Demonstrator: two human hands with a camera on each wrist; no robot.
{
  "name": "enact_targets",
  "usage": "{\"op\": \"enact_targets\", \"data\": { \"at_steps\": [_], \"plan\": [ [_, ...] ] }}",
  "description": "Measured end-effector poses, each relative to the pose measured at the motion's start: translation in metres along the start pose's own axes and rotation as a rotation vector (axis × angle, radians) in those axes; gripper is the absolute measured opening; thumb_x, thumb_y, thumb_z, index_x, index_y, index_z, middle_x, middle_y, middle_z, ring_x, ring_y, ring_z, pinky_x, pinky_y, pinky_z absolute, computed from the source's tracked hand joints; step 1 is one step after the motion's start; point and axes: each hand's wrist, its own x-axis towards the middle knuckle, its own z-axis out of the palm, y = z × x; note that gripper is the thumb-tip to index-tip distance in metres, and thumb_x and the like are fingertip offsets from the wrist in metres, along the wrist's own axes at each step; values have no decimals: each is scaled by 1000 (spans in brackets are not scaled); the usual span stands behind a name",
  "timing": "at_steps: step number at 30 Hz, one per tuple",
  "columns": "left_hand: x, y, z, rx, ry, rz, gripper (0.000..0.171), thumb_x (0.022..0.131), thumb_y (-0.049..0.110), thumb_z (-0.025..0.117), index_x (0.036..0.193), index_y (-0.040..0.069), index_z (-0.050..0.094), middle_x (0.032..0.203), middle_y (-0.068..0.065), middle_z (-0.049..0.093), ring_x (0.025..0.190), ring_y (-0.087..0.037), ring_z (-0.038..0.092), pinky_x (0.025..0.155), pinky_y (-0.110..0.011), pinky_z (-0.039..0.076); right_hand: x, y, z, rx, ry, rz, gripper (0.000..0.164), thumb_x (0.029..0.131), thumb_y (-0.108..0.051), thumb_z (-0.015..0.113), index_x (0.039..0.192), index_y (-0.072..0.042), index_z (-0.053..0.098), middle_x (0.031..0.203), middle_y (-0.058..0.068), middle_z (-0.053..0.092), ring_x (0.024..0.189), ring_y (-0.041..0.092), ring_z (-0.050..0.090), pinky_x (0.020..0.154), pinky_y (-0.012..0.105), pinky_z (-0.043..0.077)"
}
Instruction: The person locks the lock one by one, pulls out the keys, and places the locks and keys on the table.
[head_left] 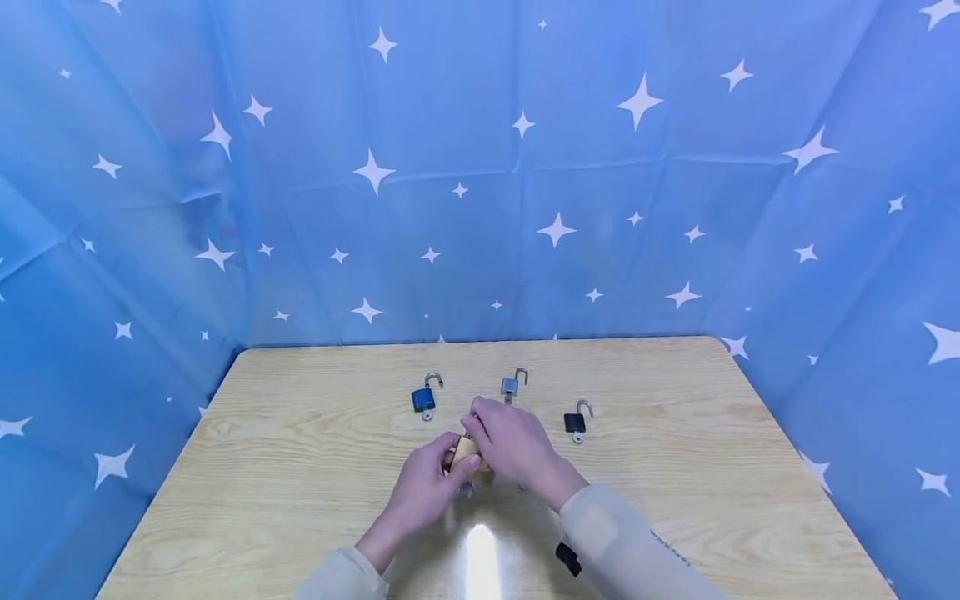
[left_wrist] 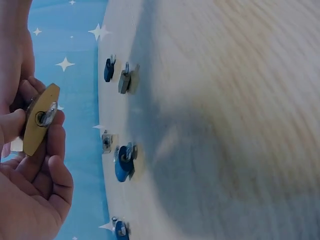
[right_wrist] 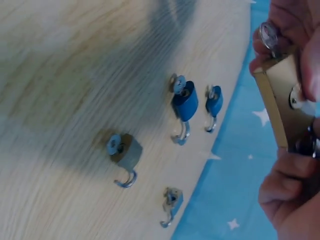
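Observation:
My left hand (head_left: 423,487) grips a brass padlock (head_left: 467,451) by its body between thumb and fingers, just above the table. A key (left_wrist: 48,116) sticks out of the keyhole in the padlock's end face. From the other side, my right hand (head_left: 517,442) pinches the same padlock at its shackle end, fingers covering most of the shackle. Beyond the hands lie a blue padlock (head_left: 423,400), a silver padlock (head_left: 510,386) and a black padlock (head_left: 575,422), each with its shackle open and a key at its base.
The wooden table (head_left: 300,417) also bears a grey padlock (right_wrist: 129,152) and a second blue padlock (right_wrist: 214,102), seen in the right wrist view. A blue curtain with white stars (head_left: 480,208) hangs behind the table. A small black object (head_left: 567,558) sits beside the right sleeve.

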Motion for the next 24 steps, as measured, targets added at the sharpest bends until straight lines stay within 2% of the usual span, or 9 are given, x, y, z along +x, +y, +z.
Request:
{"op": "enact_targets", "data": {
  "at_steps": [7,12,16,19,21,24],
  "plan": [
    [-5,-7,7,-43,-39,-9,32,94,42,60,83,14,52,62,8,42,50,-1,34,47,-19,31,-6,7,2,23,-62,-17,23,104,-37,43,86,-24,52,67,-10,46,57,6,41,52,23,36],
    [-8,-9,9,-59,-34,-19,31,95,42,59,85,13,53,61,8,40,49,-2,33,46,-20,30,-10,10,5,5,-64,2,27,104,-41,40,108,-22,58,86,-10,57,69,7,50,60,25,42],
    [-9,-13,9,-125,-24,-76,30,95,44,59,93,14,58,62,8,44,49,-3,35,45,-21,31,-14,13,5,-31,-51,29,34,104,-44,39,120,-19,57,98,-6,62,79,9,56,67,30,46],
    [-9,-17,7,-180,0,-143,31,94,44,59,98,14,59,64,7,46,51,-5,36,46,-21,33,-18,16,4,-13,-66,46,35,103,-44,40,117,-19,60,96,-7,65,80,9,59,69,31,48],
    [-9,-20,5,-212,21,-181,33,94,43,60,97,10,57,66,5,45,53,-7,36,48,-21,34,-21,18,4,18,-88,59,36,104,-45,39,111,-19,62,88,-7,64,76,8,58,67,30,47],
    [-7,-23,2,-278,43,-214,36,94,40,61,105,5,57,74,1,60,63,-8,49,60,-24,43,-26,22,6,71,-127,68,40,104,-46,35,97,-18,63,75,-7,59,65,7,52,63,28,44]
  ]
}}
